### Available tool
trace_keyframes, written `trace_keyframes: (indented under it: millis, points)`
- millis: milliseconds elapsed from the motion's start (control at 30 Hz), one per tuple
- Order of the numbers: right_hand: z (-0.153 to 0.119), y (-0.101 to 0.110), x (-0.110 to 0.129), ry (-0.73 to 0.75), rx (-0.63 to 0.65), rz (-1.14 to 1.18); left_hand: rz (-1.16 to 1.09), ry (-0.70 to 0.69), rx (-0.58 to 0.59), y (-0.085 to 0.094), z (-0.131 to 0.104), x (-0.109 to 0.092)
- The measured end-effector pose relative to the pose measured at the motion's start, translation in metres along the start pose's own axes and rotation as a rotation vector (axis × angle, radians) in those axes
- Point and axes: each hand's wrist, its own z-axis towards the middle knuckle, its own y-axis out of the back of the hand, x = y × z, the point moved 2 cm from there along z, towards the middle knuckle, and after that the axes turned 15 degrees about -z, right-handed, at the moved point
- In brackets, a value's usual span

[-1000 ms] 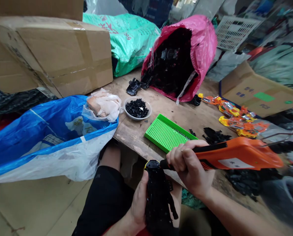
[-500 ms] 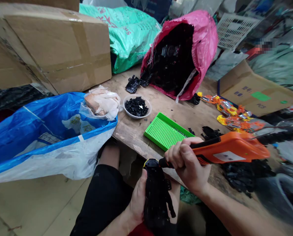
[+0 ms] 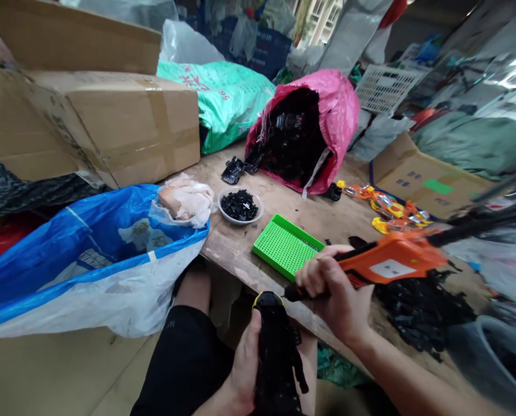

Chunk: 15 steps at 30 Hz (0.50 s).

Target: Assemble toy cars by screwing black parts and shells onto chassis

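Note:
My left hand (image 3: 245, 352) is closed around a long black plastic toy car chassis (image 3: 277, 352) with a yellow edge at its far end. It is held over my lap, and a thin black piece sticks out along its right side. My right hand (image 3: 333, 289) grips an orange electric screwdriver (image 3: 383, 263) with a white label. The screwdriver's dark nose points left at the chassis's far end; whether the bit touches it I cannot tell. Just beyond my right hand lies a green perforated tray (image 3: 279, 245) with small screws at its right end.
A bowl (image 3: 240, 208) of small black parts stands on the wooden table (image 3: 223, 242). Behind it lies a pink sack (image 3: 336, 110) of black parts. A blue-white bag (image 3: 110, 277) and cardboard box (image 3: 132, 127) stand left. Black parts (image 3: 422, 312) and orange-yellow pieces (image 3: 392, 208) lie right.
The camera view has tilted up, so the table things sit lower in the picture. The screwdriver's rear end has swung a little left. Both hands keep their grips.

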Motion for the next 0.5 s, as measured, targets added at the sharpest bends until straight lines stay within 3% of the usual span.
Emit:
trace_keyframes:
  millis: [67,167,333,500]
  points:
    - [0.012,0.010,0.008,0.059,-0.080,-0.021,-0.019,0.053,-0.025,0.004,0.001,0.003]
    - [0.036,0.028,0.010,0.126,-0.185,-0.072,-0.123,0.149,0.028,0.011,0.006,0.008]
    - [0.076,0.051,-0.010,0.194,-0.298,-0.142,-0.149,0.192,0.077,0.018,0.016,0.010]
    - [0.100,0.058,-0.033,0.233,-0.329,-0.125,-0.150,0.173,0.068,0.023,0.017,0.007]
